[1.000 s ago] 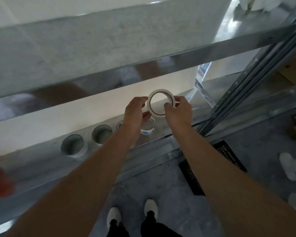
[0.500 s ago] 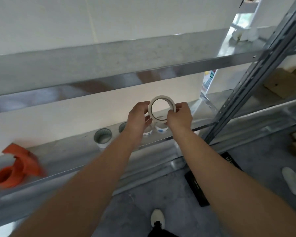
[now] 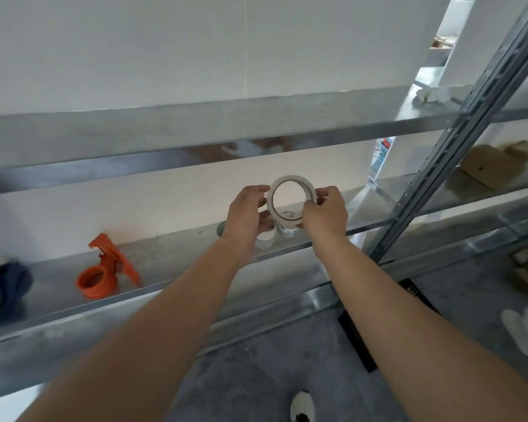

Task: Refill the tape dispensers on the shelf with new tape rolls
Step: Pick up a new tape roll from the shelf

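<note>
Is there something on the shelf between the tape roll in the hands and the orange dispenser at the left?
Nothing visible. The tape roll is held in both hands above the shelf, and the shelf stretch leading left to the orange dispenser looks bare.
</note>
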A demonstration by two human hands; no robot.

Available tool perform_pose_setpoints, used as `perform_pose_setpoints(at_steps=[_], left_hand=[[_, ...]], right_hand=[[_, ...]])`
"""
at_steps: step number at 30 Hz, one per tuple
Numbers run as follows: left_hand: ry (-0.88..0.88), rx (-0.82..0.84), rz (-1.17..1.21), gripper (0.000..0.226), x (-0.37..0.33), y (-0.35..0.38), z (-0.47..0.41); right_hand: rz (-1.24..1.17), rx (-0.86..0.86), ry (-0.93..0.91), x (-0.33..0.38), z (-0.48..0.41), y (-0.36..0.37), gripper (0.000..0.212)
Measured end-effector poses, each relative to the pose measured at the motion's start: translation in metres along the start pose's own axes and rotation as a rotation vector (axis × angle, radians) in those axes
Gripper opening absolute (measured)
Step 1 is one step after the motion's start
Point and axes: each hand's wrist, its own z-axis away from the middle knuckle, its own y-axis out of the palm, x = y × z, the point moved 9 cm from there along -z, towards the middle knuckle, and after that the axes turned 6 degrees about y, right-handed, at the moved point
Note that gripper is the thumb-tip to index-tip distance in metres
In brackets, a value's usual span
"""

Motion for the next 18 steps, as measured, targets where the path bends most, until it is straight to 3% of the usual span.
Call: perform_pose_setpoints(at_steps=[10,18], left_hand=[[0.116,-0.164,-0.11,0.022,-0.031,-0.066,0.04],[0.296,-0.267,-0.143,0.035,-0.065,-0.1,0.084]], right_hand=[[0.05,0.109,-0.181,0.048,0.07,0.017,0.02],[-0.022,0.251,-0.227,0.072,0.119,0.044,0.017]])
